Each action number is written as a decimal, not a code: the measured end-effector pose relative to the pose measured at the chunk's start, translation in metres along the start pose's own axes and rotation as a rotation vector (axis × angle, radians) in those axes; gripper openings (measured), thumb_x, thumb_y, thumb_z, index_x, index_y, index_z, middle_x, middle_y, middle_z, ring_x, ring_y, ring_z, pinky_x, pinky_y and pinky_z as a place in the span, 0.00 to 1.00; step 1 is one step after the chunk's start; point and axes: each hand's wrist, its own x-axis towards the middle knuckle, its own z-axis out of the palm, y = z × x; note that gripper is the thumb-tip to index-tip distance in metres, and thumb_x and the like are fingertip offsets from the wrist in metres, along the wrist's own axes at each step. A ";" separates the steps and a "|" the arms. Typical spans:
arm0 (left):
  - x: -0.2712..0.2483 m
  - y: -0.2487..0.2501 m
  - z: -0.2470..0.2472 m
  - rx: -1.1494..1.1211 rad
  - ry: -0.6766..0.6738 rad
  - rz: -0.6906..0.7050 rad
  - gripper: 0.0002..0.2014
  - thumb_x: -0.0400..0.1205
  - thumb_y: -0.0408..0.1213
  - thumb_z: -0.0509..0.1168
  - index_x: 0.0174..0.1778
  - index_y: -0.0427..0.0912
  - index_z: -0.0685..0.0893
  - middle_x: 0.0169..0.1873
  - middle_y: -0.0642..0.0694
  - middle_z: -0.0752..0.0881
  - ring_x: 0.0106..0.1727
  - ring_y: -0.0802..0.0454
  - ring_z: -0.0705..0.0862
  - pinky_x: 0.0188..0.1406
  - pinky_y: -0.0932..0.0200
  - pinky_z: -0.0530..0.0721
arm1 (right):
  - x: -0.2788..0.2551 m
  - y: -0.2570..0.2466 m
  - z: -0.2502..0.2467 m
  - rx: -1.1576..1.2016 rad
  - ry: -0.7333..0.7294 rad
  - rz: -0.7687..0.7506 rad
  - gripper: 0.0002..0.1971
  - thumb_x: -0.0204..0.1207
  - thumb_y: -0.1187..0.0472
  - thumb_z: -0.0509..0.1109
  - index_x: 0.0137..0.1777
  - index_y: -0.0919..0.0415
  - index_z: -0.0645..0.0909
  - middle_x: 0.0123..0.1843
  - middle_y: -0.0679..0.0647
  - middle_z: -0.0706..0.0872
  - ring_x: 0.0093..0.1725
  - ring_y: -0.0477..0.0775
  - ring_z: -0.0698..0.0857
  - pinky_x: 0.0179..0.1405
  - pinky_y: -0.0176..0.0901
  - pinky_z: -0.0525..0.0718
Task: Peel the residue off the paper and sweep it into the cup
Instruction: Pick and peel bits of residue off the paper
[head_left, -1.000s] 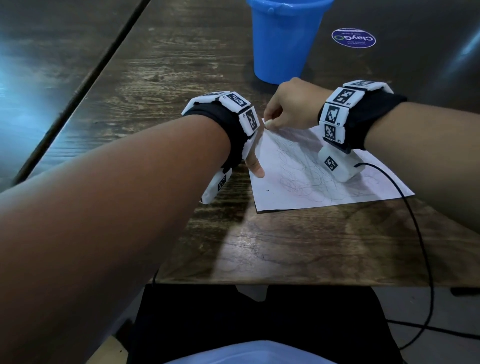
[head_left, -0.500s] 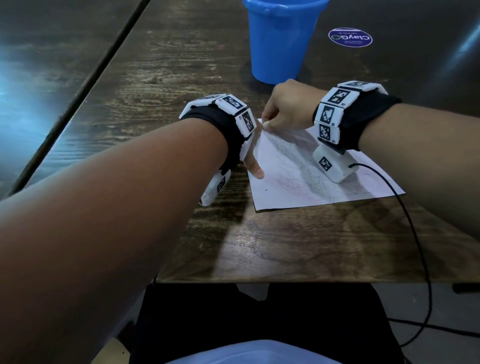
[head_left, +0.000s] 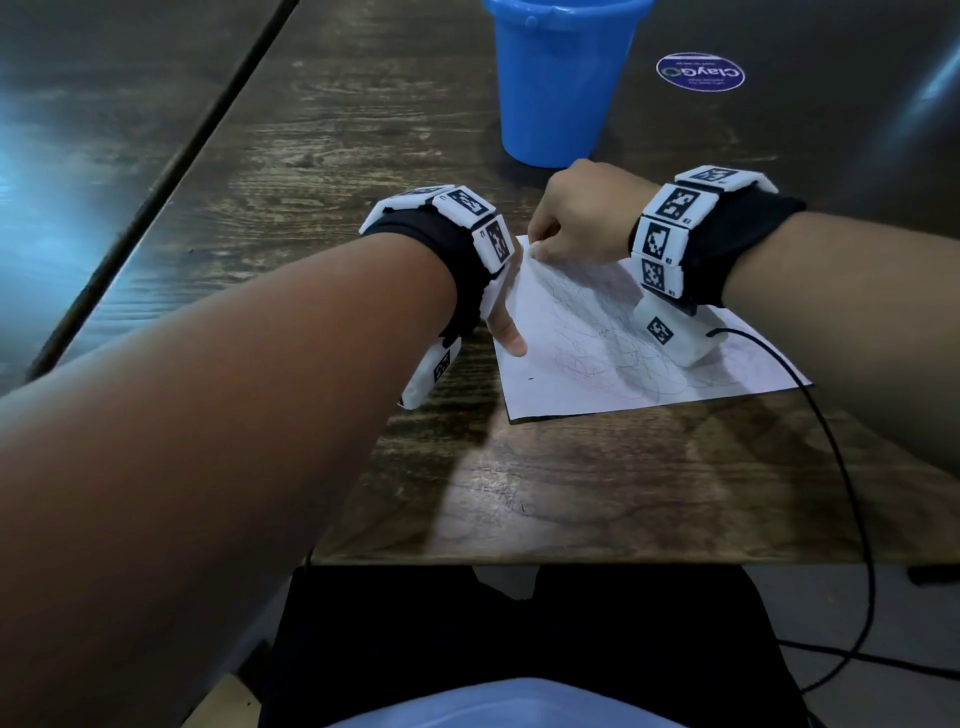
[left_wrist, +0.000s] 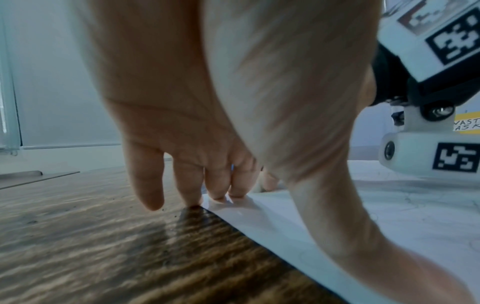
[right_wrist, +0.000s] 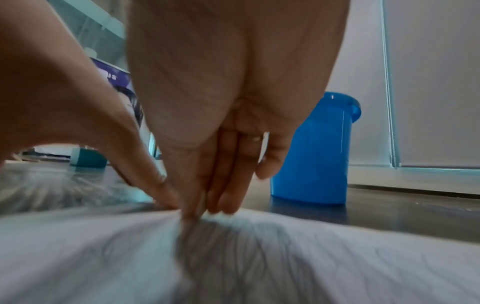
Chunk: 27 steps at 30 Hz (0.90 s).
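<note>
Blue plastic cup (head_left: 558, 88), contents hidden, on wood-grain counter (head_left: 363, 145); left hand (left_wrist: 197, 185) flat, pressing scribbled paper (head_left: 597, 358); right hand (head_left: 576, 218) pinching its corner.

Reads "ClayGo", upside down, on a round purple sticker (head_left: 700, 72) near the desk's (head_left: 363, 156) far right edge. Partly legible "VAST / ASK" on a wrist-rig label (left_wrist: 466, 124).

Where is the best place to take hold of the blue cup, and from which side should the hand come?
Grip the blue cup around its upper wall, just under the rim, coming from the near right side with the right hand, which is closest. It stands upright and widens upward, so fingers probably slip less there. The paper lies in front of it.
</note>
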 end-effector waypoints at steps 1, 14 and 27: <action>0.000 0.000 0.000 -0.004 0.004 0.002 0.51 0.62 0.74 0.74 0.70 0.37 0.79 0.62 0.40 0.86 0.61 0.39 0.85 0.51 0.51 0.77 | -0.001 0.000 -0.002 0.018 -0.043 -0.016 0.07 0.78 0.56 0.73 0.45 0.54 0.93 0.39 0.44 0.90 0.39 0.47 0.85 0.42 0.48 0.85; 0.001 0.000 0.000 -0.035 0.030 0.006 0.51 0.67 0.70 0.74 0.76 0.35 0.73 0.68 0.38 0.82 0.66 0.39 0.81 0.59 0.48 0.76 | 0.012 -0.008 -0.005 -0.040 0.031 0.148 0.04 0.73 0.57 0.75 0.38 0.50 0.90 0.38 0.46 0.88 0.43 0.58 0.87 0.36 0.46 0.82; -0.004 0.000 -0.001 -0.015 0.023 -0.023 0.58 0.52 0.80 0.72 0.70 0.40 0.79 0.59 0.43 0.86 0.57 0.40 0.86 0.60 0.44 0.83 | 0.004 -0.005 -0.013 -0.036 -0.104 0.079 0.05 0.73 0.52 0.78 0.44 0.51 0.92 0.41 0.45 0.91 0.43 0.50 0.87 0.47 0.53 0.90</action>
